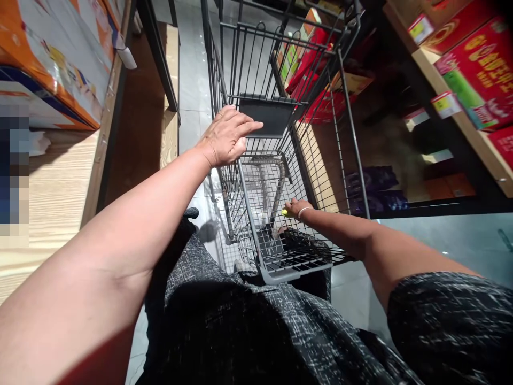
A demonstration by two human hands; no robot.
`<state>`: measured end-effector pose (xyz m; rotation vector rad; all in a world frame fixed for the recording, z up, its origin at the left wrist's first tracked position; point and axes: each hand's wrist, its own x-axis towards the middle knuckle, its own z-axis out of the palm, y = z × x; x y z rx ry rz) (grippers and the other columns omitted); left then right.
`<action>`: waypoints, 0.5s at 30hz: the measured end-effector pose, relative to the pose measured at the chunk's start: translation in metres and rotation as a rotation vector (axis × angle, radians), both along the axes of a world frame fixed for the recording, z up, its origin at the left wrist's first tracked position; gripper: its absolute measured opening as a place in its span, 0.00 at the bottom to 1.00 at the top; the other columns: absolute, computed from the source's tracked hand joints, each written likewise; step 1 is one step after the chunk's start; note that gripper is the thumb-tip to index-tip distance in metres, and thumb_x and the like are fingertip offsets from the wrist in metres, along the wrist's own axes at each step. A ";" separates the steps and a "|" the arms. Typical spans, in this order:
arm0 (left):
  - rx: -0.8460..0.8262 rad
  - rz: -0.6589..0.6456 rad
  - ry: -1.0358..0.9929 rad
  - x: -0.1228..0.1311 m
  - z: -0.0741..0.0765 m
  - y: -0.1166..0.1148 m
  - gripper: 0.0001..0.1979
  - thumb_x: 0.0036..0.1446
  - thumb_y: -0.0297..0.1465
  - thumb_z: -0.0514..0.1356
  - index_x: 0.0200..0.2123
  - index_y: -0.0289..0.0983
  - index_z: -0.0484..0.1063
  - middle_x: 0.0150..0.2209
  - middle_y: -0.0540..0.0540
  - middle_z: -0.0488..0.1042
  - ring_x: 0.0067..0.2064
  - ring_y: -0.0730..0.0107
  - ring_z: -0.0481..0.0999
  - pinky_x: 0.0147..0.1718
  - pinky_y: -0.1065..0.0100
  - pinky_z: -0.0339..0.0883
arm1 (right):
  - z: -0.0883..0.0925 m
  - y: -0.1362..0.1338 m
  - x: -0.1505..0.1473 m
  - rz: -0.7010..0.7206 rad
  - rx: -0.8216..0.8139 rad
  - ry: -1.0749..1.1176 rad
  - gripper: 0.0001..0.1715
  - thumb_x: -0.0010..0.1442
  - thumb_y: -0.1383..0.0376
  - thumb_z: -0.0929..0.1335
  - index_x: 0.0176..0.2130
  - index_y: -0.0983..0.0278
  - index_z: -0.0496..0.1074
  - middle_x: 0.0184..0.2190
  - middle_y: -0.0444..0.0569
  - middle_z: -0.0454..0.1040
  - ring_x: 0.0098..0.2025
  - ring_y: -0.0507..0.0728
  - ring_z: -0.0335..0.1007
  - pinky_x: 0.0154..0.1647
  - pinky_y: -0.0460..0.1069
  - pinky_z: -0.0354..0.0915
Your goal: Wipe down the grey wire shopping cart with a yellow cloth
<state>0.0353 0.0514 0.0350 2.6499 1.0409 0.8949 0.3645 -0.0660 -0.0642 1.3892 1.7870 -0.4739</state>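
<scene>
A dark wire shopping cart [244, 198] stands right in front of my body. My left hand [228, 133] lies over the cart's left top rail, fingers bent around it with one finger stretched forward. Deep inside the basket, my right hand [298, 207] reaches down over the cart's right side. Its fingers are closed on a small yellow-green thing [285, 212], mostly hidden by them, so its kind does not show. A pale bracelet circles the right wrist. A dark panel [266, 116] sits across the cart beyond my left hand.
On the left, a wooden shelf [52, 187] bears large orange-and-white packages [64, 59]. Another shelf [449, 85] at the right holds red boxes [481, 64] with price tags. Purple packages [372, 187] lie low on the right. Grey tiled floor [192, 80] shows beside the cart.
</scene>
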 end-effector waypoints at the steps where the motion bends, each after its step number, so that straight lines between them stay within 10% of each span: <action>1: 0.002 -0.002 0.001 0.000 0.001 0.000 0.31 0.57 0.33 0.52 0.64 0.48 0.69 0.58 0.45 0.75 0.61 0.46 0.69 0.66 0.40 0.53 | 0.011 0.003 0.002 0.002 0.013 -0.041 0.29 0.58 0.66 0.73 0.58 0.65 0.70 0.56 0.67 0.70 0.53 0.68 0.73 0.53 0.59 0.68; 11: 0.008 -0.007 0.034 -0.008 0.003 0.017 0.31 0.54 0.38 0.52 0.62 0.52 0.71 0.49 0.49 0.80 0.57 0.49 0.71 0.64 0.41 0.55 | 0.170 0.030 0.022 0.014 0.623 -0.204 0.26 0.73 0.62 0.55 0.60 0.64 0.70 0.60 0.66 0.64 0.56 0.70 0.64 0.44 0.55 0.64; 15: -0.011 0.026 0.135 -0.013 0.006 0.029 0.31 0.56 0.42 0.48 0.59 0.46 0.75 0.48 0.49 0.81 0.55 0.51 0.71 0.63 0.40 0.54 | 0.179 0.029 0.015 0.060 0.651 -0.175 0.26 0.73 0.64 0.53 0.60 0.65 0.70 0.60 0.65 0.63 0.57 0.69 0.62 0.44 0.54 0.63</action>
